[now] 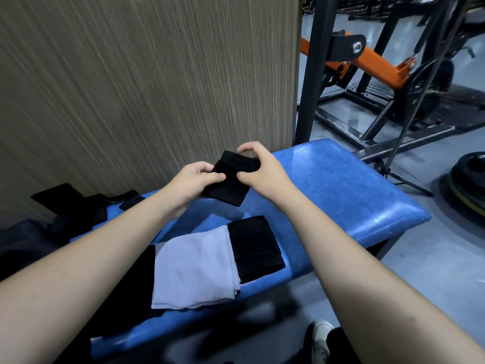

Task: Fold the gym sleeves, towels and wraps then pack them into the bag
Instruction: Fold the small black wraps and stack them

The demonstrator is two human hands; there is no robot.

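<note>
A folded black wrap (231,179) is held in the air above the blue bench (341,190). My left hand (194,182) pinches its left edge with thumb and fingers. My right hand (259,169) grips its right side, fingers curled over the top. Nearer to me on the bench lie a second folded black wrap (256,248), a folded white towel (196,269) beside it, and a black folded cloth (131,292) partly under my left forearm. Loose black straps and wraps (78,206) lie at the bench's left end. A dark bag (23,243) sits at the far left, only partly visible.
A wood-grain wall panel (144,82) stands right behind the bench. An orange and black gym machine (367,64) fills the right background. Weight plates (469,179) lie on the floor at the right edge. A white shoe (321,337) shows below the bench.
</note>
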